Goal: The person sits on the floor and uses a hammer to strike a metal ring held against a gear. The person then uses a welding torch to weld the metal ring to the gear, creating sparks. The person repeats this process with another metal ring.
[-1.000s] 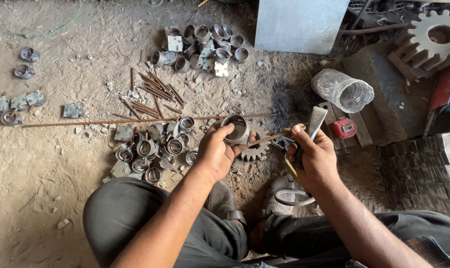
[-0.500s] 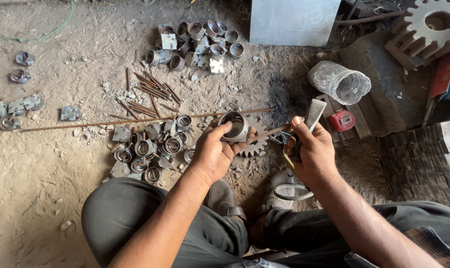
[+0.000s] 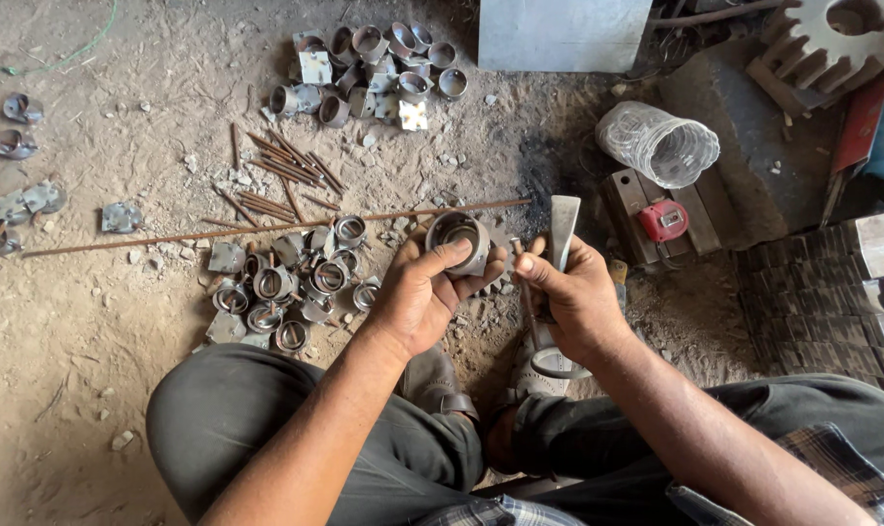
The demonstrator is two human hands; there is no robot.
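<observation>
Metal ring (image 3: 458,237) clenched in left hand (image 3: 420,297); right hand (image 3: 570,297) grasps flat chisel (image 3: 563,221) and thin rod (image 3: 526,292) above dirt floor (image 3: 120,351).

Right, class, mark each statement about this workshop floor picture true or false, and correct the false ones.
1. The left hand holds a short metal ring. True.
2. The right hand holds a flat chisel. True.
3. The small red device lies among the rusty pins. False: it sits on a wooden block to the right, beside a clear ribbed container.
4. The long thin rod stands upright. False: it lies flat on the dirt.
5. A large toothed gear sits at the upper right. True.
</observation>
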